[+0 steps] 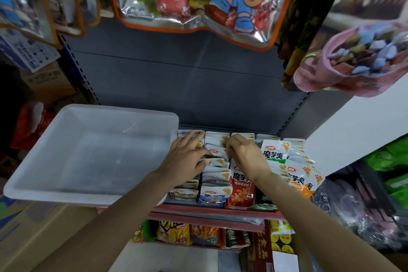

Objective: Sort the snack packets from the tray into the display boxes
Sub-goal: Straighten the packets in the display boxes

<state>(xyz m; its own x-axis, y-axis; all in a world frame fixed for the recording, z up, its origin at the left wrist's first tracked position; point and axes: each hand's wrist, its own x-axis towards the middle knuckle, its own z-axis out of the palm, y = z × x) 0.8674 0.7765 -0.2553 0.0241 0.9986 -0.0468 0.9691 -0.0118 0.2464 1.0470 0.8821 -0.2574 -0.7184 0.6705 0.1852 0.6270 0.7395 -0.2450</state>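
Head view shows my left hand (187,159) lying flat, fingers spread, on the packets (215,170) in the display boxes (212,202), while my right hand (245,152) curls into the next row; whether it pinches one I cannot tell. The white tray (39,185) on the shelf beside them looks empty, so I'd square the rows upright, steadying with the left.

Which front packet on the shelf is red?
The red packet, third row from the tray, below the right hand. Its neighbours: blue packet left, orange packet right.
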